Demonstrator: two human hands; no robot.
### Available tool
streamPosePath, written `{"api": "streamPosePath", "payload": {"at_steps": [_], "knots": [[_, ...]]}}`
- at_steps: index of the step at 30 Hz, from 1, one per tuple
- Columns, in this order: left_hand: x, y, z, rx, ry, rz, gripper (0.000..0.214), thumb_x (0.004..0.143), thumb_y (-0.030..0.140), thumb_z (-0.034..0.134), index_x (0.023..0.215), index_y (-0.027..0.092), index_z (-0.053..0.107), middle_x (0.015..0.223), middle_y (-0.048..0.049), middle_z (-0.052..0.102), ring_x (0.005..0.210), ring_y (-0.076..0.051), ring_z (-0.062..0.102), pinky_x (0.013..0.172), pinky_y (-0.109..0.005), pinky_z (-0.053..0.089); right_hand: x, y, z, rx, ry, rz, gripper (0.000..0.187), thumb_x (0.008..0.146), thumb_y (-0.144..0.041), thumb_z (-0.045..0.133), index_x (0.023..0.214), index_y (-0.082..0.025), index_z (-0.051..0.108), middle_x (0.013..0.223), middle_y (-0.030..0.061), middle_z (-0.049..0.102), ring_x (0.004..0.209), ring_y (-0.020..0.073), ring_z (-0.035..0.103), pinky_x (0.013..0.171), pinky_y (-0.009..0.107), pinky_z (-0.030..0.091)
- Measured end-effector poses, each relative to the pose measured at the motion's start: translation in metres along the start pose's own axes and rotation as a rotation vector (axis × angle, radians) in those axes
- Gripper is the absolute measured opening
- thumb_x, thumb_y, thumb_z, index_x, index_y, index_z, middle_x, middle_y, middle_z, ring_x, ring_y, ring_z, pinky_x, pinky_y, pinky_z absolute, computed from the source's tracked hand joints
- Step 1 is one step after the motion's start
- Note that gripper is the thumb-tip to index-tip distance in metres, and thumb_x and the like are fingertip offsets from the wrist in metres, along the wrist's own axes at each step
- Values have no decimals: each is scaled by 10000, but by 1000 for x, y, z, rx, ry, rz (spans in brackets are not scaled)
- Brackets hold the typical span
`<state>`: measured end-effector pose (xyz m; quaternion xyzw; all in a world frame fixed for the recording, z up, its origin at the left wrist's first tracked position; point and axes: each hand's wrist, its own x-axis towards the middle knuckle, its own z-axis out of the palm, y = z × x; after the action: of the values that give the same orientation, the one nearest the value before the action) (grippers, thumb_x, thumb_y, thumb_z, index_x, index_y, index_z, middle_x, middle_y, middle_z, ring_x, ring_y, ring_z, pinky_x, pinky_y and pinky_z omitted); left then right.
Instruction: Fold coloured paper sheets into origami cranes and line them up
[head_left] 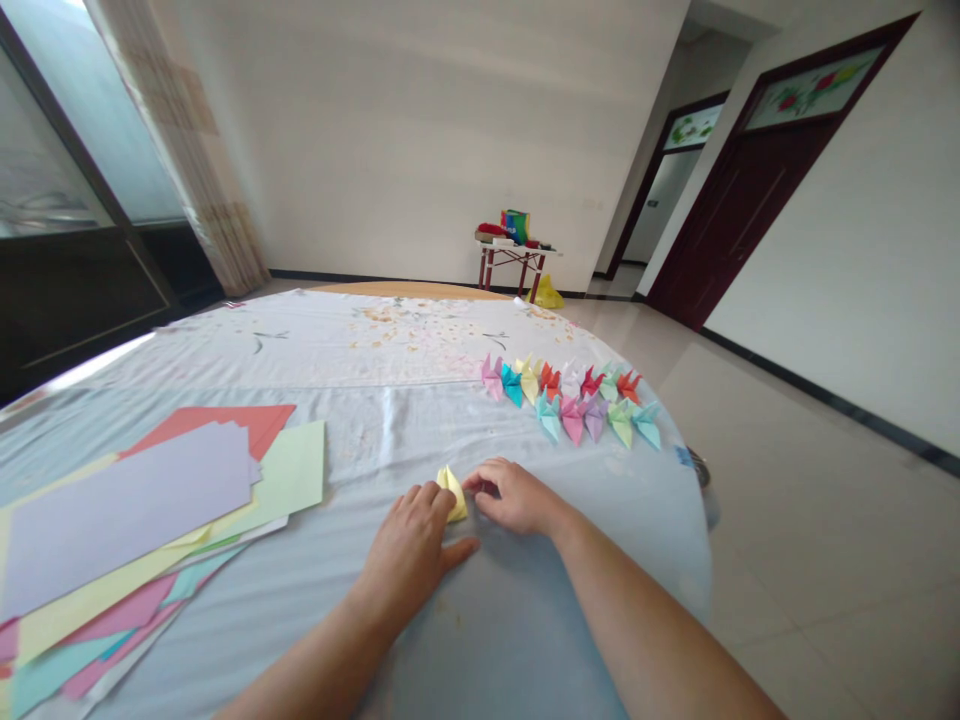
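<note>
Working at a round worktop (pixel 375 420) covered with a pale blue, flower-printed cloth. Keeping a small yellow folded paper piece (pixel 454 492) on that cloth, directly ahead and close to the near edge, with one point standing up.

Pressing the left hand (pixel 412 545) palm-down on the cloth, just left of the paper piece and slightly nearer. Bending the fingers loosely, touching the fingertips to its left edge and spreading the thumb flat, without closing around anything.

Pinching the right edge of the paper piece with the right hand (pixel 510 497), curling the fingers in and bringing the fingertips together on the fold.

Other items, located from the paper piece:
- Lying well to the left: fanned stack of flat paper sheets (pixel 127 510) in lilac, pale green, yellow, red, pink and turquoise.
- Standing beyond and to the right, apart from it: two rows of small folded paper cranes (pixel 574 395) in pink, blue, yellow, red, white, green and lilac.
- Standing far beyond, against the white back wall: small red-legged side table (pixel 514 258) carrying coloured items too small to identify, and a yellow bag (pixel 547 293) on the floor just beside it.
- Standing far beyond and to the right: dark brown wooden door (pixel 750 200), shut.
</note>
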<state>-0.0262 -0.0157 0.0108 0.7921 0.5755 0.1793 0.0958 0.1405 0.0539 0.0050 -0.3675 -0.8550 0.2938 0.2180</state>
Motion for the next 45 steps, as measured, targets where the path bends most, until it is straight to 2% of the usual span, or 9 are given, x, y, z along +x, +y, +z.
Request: {"api": "streamPosePath", "payload": {"at_steps": [5,9,14,18,28,31,35,38,45], "knots": [[6,-4,-3,-284,118,-153,162,783,328,464,778,202,566,763,-16,601,711,-162,564,643,-254,396,0,-3,-2,348,-28,10,432,702,-18,397,1059,-183,576,983,27,632,879,122,564,771,250,428],[12,-8,-2,-672,204,-359,252,731,420,521,772,176,573,666,-6,618,638,-166,586,596,-266,429,3,-6,-1,458,53,-10,334,767,-115,454,1070,-201,568,1028,30,621,916,129,565,827,284,418],[17,-9,2,-1341,351,-530,298,651,362,622,824,130,550,765,-27,631,723,-160,617,708,-312,498,6,-4,4,388,335,170,263,752,-345,572,943,-165,561,852,36,612,745,132,555,676,261,443],[16,-4,4,-1513,353,-586,307,621,324,661,829,132,543,773,-30,646,729,-145,624,712,-293,502,8,-5,11,534,258,204,329,721,-407,605,925,-167,510,715,-4,575,632,116,538,584,236,429],[15,-5,2,-963,-21,-393,324,732,472,496,689,153,529,593,-8,624,421,-94,514,437,-204,354,7,-7,8,697,36,111,172,788,-250,500,924,-157,550,753,-16,576,660,93,523,603,195,405],[13,-10,-1,-679,-7,-345,313,745,464,471,685,167,547,575,14,597,447,-100,488,438,-204,316,5,-5,9,492,-47,98,166,793,-231,486,912,-156,572,742,-15,582,654,98,525,587,189,394],[11,-16,0,-363,27,-282,231,744,389,485,844,199,571,612,32,590,543,-118,517,509,-211,321,4,-5,14,151,52,108,239,773,-245,542,1002,-186,572,744,-6,596,639,110,526,581,199,377],[10,-15,2,-275,11,-274,241,759,343,466,942,204,536,673,21,605,587,-125,539,554,-218,337,5,-6,14,-30,150,88,324,728,-248,614,1044,-197,561,796,15,600,745,141,539,689,234,389],[11,-12,3,-190,2,-302,208,760,304,474,943,206,481,698,17,595,647,-141,560,591,-224,349,5,-4,11,-105,156,99,149,743,-303,610,809,-170,595,782,21,577,754,137,533,703,243,390]]}}
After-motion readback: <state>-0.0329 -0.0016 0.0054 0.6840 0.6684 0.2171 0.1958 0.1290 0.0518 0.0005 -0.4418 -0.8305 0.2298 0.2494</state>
